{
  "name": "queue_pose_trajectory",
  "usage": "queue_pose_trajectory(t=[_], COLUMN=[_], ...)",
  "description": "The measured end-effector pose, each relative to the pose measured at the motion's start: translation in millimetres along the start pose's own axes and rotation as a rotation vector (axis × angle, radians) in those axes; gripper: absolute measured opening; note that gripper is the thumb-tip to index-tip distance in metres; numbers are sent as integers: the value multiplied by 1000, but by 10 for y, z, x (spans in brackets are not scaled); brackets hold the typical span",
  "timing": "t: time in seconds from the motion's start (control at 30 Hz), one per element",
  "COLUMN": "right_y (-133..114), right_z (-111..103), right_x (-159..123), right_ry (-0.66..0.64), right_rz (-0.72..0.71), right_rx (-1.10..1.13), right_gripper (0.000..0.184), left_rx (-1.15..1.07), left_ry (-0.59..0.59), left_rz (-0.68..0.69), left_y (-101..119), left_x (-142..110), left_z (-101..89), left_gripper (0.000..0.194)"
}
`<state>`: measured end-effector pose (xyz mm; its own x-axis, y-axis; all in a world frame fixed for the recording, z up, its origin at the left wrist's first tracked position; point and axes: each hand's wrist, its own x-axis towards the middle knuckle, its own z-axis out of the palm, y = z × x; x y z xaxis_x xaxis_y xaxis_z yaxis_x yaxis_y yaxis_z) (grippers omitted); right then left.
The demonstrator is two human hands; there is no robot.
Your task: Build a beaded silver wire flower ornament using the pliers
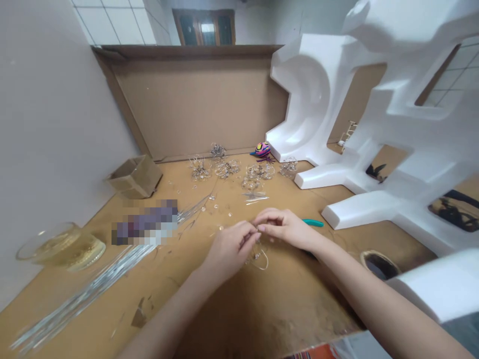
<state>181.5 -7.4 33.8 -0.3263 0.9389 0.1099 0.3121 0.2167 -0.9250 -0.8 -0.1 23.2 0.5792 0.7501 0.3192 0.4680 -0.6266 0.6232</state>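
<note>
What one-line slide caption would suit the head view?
Left hand and right hand pinch a looped wire piece; long silvery strands lie off to the left.

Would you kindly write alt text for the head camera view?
A person's left hand and right hand meet over a brown work surface, pinching a looped wire piece. Beyond them lie wire clusters; long straight wires and a clear bowl are at left, white molded packing at right.

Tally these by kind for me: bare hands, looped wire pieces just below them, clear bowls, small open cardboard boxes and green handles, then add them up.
Hands, left hand and right hand: 2
Looped wire piece: 1
Clear bowl: 1
Small cardboard box: 1
Green handle: 1
Total: 6
</note>
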Motion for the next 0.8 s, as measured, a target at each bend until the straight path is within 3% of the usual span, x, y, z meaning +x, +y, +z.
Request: queue_pose_trajectory(t=[0.07, 0.17, 0.3, 0.47, 0.6, 0.7, 0.8], right_y=[43, 94, 121, 144, 211, 263, 289], right_z=[24, 72, 117, 89, 24, -3, 20], right_x=[-15, -32, -57, -71, -41, -17, -12], right_ry=[-13, 86, 38, 1, 106, 198, 202], right_rz=[40, 19, -70, -19, 127, 206, 189], right_rx=[75, 4, -118, -114, -101, -70, -78], right_gripper=[28, 38, 23, 23, 23, 23, 23], left_rx=[-32, -130, -190, -139, -160, -106, -89], left_ry=[-32, -22, -50, -16, 53, 7, -40], left_rz=[-53, -125, -161, -202, -324, -356, -365], left_y=[-23, -74, -133, -181, -257, -320, -353], left_x=[-9, -33, -57, -53, -29, -11, -2], left_z=[10, 20, 50, 82, 64, 78, 127], left_gripper=[20, 25, 27, 25, 23, 17, 11])
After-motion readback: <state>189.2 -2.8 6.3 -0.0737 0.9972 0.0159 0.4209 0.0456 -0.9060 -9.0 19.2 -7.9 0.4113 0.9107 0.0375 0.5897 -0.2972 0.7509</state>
